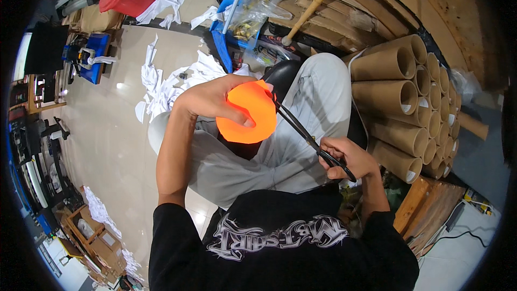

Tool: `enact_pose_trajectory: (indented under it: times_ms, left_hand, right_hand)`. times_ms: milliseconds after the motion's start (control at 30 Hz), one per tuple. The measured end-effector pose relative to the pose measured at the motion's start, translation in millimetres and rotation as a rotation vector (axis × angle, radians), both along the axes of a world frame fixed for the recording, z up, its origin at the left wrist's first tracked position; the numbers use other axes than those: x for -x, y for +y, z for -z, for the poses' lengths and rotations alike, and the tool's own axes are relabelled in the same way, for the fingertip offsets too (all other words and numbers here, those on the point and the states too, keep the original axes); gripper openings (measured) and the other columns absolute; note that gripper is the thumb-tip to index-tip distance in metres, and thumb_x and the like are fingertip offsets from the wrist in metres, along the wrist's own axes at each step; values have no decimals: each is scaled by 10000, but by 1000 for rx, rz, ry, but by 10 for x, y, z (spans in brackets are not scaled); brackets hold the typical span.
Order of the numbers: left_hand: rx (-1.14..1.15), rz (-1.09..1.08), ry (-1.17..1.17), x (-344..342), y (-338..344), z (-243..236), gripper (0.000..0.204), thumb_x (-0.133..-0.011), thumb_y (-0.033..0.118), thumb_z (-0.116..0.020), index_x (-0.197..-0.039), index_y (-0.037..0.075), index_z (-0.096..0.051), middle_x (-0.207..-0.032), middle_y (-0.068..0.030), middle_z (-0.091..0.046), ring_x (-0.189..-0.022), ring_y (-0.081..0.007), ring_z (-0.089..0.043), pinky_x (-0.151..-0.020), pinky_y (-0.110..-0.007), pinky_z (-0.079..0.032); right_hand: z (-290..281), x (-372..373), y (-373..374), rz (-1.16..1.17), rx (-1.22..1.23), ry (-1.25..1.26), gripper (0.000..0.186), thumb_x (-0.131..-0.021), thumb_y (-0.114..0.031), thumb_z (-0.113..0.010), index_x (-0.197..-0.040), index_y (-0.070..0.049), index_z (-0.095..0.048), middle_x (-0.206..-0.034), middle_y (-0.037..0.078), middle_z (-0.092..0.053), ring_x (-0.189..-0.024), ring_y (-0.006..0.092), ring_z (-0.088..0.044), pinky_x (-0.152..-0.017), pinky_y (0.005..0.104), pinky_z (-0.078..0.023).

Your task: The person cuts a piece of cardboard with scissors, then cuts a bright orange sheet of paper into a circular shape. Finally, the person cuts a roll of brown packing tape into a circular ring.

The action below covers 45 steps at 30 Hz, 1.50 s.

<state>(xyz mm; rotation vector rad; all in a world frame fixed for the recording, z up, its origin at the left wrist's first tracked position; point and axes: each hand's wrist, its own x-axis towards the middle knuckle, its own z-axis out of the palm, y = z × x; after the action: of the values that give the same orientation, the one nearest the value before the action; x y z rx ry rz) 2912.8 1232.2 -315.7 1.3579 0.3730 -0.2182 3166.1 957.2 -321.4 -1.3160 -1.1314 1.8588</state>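
Scissors [307,136] with black handles sit gripped in the right hand [347,157], blades meeting the edge of an orange sheet [247,113] pinched by the left hand [212,99] above the lap, beside stacked cardboard tubes [401,97].

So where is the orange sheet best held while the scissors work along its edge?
Probably by its left rim, from the person's left, much as the left hand grips it now: thumb across the face, fingers behind. The orange sheet is thin and rounded, and the scissors in the right hand meet its right edge, so that side should stay free.
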Motion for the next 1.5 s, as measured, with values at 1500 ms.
enact_pose_trajectory:
  times_ms: [1500]
  left_hand:
    - [-120, 391, 124, -175, 189, 273, 770, -673, 287, -905, -1309, -9, -586, -1248, -153, -647, -1149, -254, -622, -977, -352, -506]
  right_hand:
    - [267, 14, 429, 4, -20, 36, 559, -767, -448, -879, -832, -46, -495, -719, -33, -506, -646, 53, -425, -561, 225, -354]
